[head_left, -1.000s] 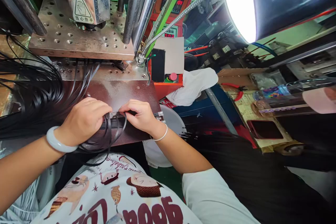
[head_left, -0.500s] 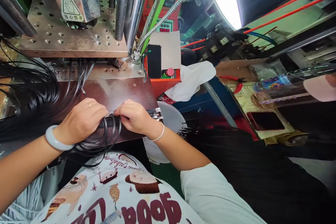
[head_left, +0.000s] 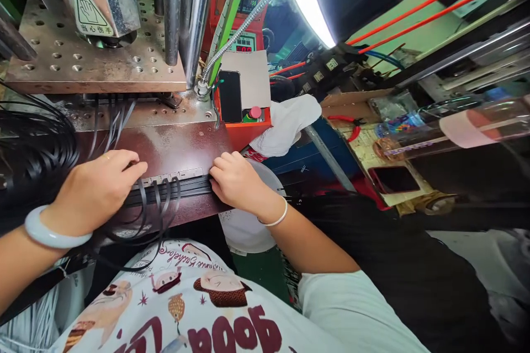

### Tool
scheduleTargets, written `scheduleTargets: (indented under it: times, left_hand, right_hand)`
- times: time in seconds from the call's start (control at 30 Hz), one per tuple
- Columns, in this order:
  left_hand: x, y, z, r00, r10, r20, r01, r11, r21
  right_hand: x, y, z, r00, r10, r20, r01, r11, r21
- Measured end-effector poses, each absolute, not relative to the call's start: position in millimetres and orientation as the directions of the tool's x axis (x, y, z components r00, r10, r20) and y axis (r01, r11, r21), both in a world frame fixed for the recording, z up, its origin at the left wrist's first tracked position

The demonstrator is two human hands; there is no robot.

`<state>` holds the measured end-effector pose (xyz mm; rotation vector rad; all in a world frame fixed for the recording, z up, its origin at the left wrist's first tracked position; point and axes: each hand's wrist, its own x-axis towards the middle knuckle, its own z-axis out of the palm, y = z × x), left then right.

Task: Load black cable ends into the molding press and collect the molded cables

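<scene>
Several black flat cables [head_left: 192, 186] lie side by side across the reddish-brown board [head_left: 174, 143]. Just behind them is a narrow metal strip fixture [head_left: 192, 173], with several cable ends set in it and looping down toward my lap. My right hand [head_left: 236, 182] is closed around the right ends of the lying cables, and its fingers hide those ends. Beyond the fixture's left end, my left hand [head_left: 97, 190] is raised with thumb and forefinger pinched together. What is between them, if anything, is hidden.
A press with a perforated steel plate [head_left: 99, 74] and a hand-warning label stands behind the board, with cables under it. A thick bundle of black cables [head_left: 37, 143] is at left. At right are a red control box [head_left: 248, 131], a white cloth [head_left: 290, 121] and a white tub [head_left: 248, 231].
My hands have moved apart from the fixture: the left went left, the right went right onto the cable ends. The fixture and inserted cables are now uncovered. The view has shifted slightly.
</scene>
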<state>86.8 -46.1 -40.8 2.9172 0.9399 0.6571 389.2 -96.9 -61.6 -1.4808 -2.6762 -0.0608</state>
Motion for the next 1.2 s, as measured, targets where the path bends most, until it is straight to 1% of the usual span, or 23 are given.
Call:
scheduleTargets:
  times: [0.03, 0.1, 0.13, 0.2, 0.3, 0.37, 0.47, 0.53, 0.6, 0.63, 0.67, 0.73, 0.8, 0.83, 0.87, 0.9, 0.97, 1.0, 1.07, 1.1, 1.13, 1.17, 1.2]
  left_hand:
    - [86, -46, -36, 0.698, 0.6, 0.392, 0.562, -0.797, 0.22]
    - [84, -46, -30, 0.652, 0.658, 0.376, 0.52, -0.749, 0.41]
    - [83, -46, -29, 0.647, 0.673, 0.358, 0.492, -0.727, 0.479]
    - [82, -47, -34, 0.645, 0.689, 0.33, 0.472, -0.699, 0.537]
    - [80, -48, -47, 0.611, 0.709, 0.352, 0.498, -0.69, 0.526]
    - [80, -48, -54, 0.605, 0.69, 0.398, 0.503, -0.718, 0.481]
    - [80, -46, -56, 0.652, 0.579, 0.489, 0.443, -0.815, 0.375]
    - [82, -47, -52, 0.706, 0.483, 0.518, 0.39, -0.875, 0.285]
    - [84, -50, -49, 0.764, 0.397, 0.509, 0.346, -0.917, 0.197]
    - [86, -52, -49, 0.785, 0.363, 0.503, 0.326, -0.931, 0.163]
    - [87, -54, -49, 0.796, 0.334, 0.505, 0.307, -0.941, 0.139]
    - [88, -56, -53, 0.798, 0.309, 0.518, 0.284, -0.95, 0.13]
    - [86, -55, -58, 0.791, 0.355, 0.498, 0.306, -0.935, 0.18]
    - [84, -53, -60, 0.793, 0.396, 0.464, 0.333, -0.918, 0.215]
    - [82, -51, -61, 0.798, 0.436, 0.416, 0.364, -0.899, 0.243]
    - [79, -47, -61, 0.808, 0.466, 0.361, 0.395, -0.883, 0.254]
    - [75, -40, -58, 0.831, 0.488, 0.267, 0.44, -0.87, 0.222]
    - [73, -37, -55, 0.837, 0.486, 0.251, 0.448, -0.873, 0.193]
    - [73, -34, -48, 0.801, 0.517, 0.303, 0.485, -0.856, 0.177]
    - [74, -33, -44, 0.748, 0.561, 0.355, 0.518, -0.828, 0.217]
    - [76, -33, -43, 0.675, 0.625, 0.392, 0.552, -0.781, 0.293]
    - [78, -33, -42, 0.594, 0.698, 0.4, 0.577, -0.716, 0.392]
    - [80, -33, -43, 0.518, 0.768, 0.376, 0.591, -0.639, 0.492]
  right_hand:
    - [388, -96, -63, -0.553, 0.827, 0.1, 0.832, 0.554, 0.023]
    - [388, -95, -65, -0.592, 0.795, 0.135, 0.805, 0.591, 0.05]
    - [389, -94, -64, -0.6, 0.785, 0.156, 0.799, 0.599, 0.056]
    - [393, -94, -62, -0.609, 0.77, 0.191, 0.79, 0.611, 0.055]
    - [400, -97, -57, -0.641, 0.742, 0.195, 0.762, 0.647, 0.042]
    - [403, -99, -56, -0.64, 0.747, 0.179, 0.766, 0.638, 0.077]
    - [405, -101, -57, -0.547, 0.823, 0.156, 0.834, 0.52, 0.183]
    - [406, -102, -59, -0.444, 0.885, 0.141, 0.887, 0.413, 0.205]
    - [407, -101, -61, -0.349, 0.927, 0.137, 0.931, 0.328, 0.158]
    - [406, -101, -63, -0.317, 0.935, 0.156, 0.947, 0.305, 0.101]
    - [405, -100, -64, -0.299, 0.934, 0.197, 0.953, 0.303, 0.013]
    - [398, -99, -66, -0.274, 0.907, 0.32, 0.901, 0.358, -0.244]
    - [388, -96, -70, -0.238, 0.878, 0.415, 0.742, 0.44, -0.505]
    - [382, -94, -71, -0.23, 0.871, 0.434, 0.651, 0.469, -0.596]
    - [376, -92, -73, -0.237, 0.867, 0.438, 0.577, 0.489, -0.654]
    - [371, -89, -75, -0.256, 0.862, 0.437, 0.527, 0.503, -0.685]
    - [364, -83, -79, -0.308, 0.844, 0.439, 0.486, 0.536, -0.69]
    - [362, -81, -80, -0.331, 0.834, 0.442, 0.485, 0.552, -0.678]
    - [360, -76, -80, -0.379, 0.812, 0.444, 0.507, 0.584, -0.634]
    - [360, -75, -80, -0.412, 0.795, 0.446, 0.524, 0.606, -0.598]
    - [359, -74, -80, -0.449, 0.773, 0.447, 0.541, 0.634, -0.552]
    - [359, -74, -80, -0.49, 0.748, 0.447, 0.558, 0.663, -0.499]
    - [357, -75, -80, -0.529, 0.722, 0.445, 0.572, 0.691, -0.442]
